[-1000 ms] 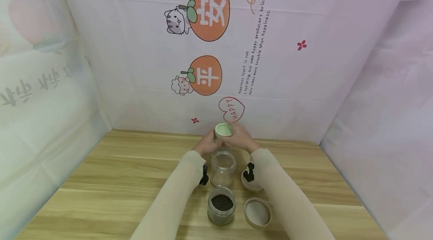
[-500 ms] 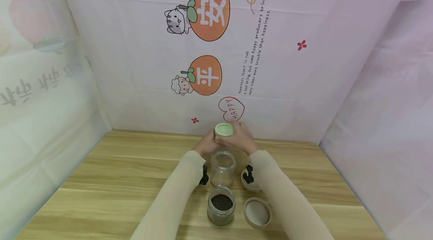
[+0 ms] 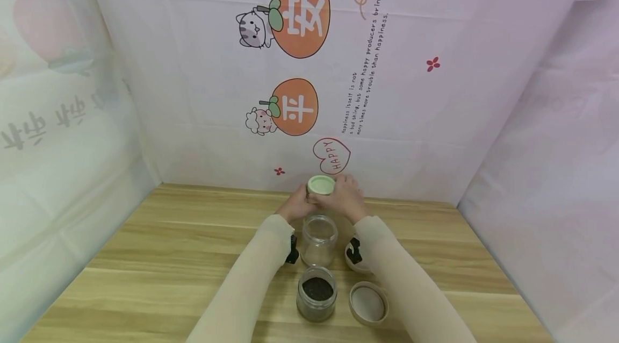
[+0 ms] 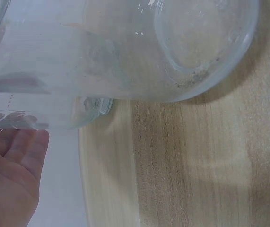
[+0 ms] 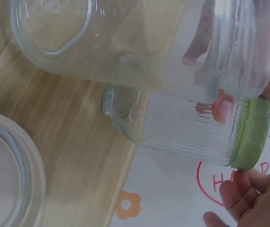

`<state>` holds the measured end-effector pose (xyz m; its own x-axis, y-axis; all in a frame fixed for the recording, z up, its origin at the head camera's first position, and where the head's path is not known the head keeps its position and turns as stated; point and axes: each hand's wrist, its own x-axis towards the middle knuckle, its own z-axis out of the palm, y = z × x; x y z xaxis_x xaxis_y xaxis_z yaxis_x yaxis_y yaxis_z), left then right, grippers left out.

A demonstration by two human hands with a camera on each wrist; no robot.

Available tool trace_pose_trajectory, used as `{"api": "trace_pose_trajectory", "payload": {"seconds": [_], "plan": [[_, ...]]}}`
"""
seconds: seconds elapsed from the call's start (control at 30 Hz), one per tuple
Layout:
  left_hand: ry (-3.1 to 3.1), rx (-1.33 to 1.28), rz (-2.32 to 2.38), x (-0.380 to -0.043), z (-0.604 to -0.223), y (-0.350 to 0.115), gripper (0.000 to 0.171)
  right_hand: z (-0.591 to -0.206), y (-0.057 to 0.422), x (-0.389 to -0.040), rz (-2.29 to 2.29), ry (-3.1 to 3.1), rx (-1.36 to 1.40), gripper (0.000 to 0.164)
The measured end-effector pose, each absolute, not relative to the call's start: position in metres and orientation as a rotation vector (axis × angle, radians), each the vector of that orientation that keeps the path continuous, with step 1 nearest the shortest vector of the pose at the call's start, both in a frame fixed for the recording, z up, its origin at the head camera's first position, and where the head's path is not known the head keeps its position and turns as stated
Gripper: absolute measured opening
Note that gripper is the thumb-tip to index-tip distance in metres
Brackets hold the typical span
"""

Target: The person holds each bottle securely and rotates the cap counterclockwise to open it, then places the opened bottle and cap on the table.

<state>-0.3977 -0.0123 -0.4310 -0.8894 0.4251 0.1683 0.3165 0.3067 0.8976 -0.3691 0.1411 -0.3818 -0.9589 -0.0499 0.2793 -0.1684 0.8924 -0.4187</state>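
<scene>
At the back of the table stands a ribbed glass jar (image 5: 182, 130) with a green screw lid (image 3: 321, 185). My left hand (image 3: 296, 205) holds the jar's side, its fingers against the glass in the left wrist view. My right hand (image 3: 345, 199) is at the lid, thumb across the near side; the right wrist view shows its fingertips at the lid's edge. Just in front is an uncovered clear jar (image 3: 318, 246), which partly hides the ribbed one from both wrist cameras. Nearer still stands an uncovered jar with dark grains (image 3: 316, 300).
Right of the jars lie two pale round lids: one near the front (image 3: 368, 304), the other (image 3: 354, 263) partly under the right sleeve. A printed cloth wall (image 3: 232, 155) rises right behind the table (image 3: 169, 257), and white cloth hangs on both sides.
The fingers of my right hand have shifted round the green lid, away from its back toward the right. My left hand and the jars have kept their places.
</scene>
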Motion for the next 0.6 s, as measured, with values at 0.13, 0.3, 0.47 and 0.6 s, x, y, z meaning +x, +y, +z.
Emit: {"api": "trace_pose_trajectory", "payload": {"seconds": [0.13,0.3,0.47,0.6], "plan": [[2.473,0.669,1.621,-0.397,-0.431,-0.013,0.082,-0.382,0.145,-0.37,0.738,-2.771,0.247,0.084],[2.489,0.694,1.613,-0.397,-0.432,-0.012,0.085,-0.382,0.149,-0.371,0.782,-2.771,0.351,0.078],[2.523,0.682,1.592,-0.399,-0.434,-0.012,0.088,-0.384,0.153,-0.374,0.805,-2.773,0.429,0.078],[2.526,0.695,1.606,-0.401,-0.436,-0.012,0.089,-0.386,0.157,-0.378,0.852,-2.765,0.52,0.076]]}}
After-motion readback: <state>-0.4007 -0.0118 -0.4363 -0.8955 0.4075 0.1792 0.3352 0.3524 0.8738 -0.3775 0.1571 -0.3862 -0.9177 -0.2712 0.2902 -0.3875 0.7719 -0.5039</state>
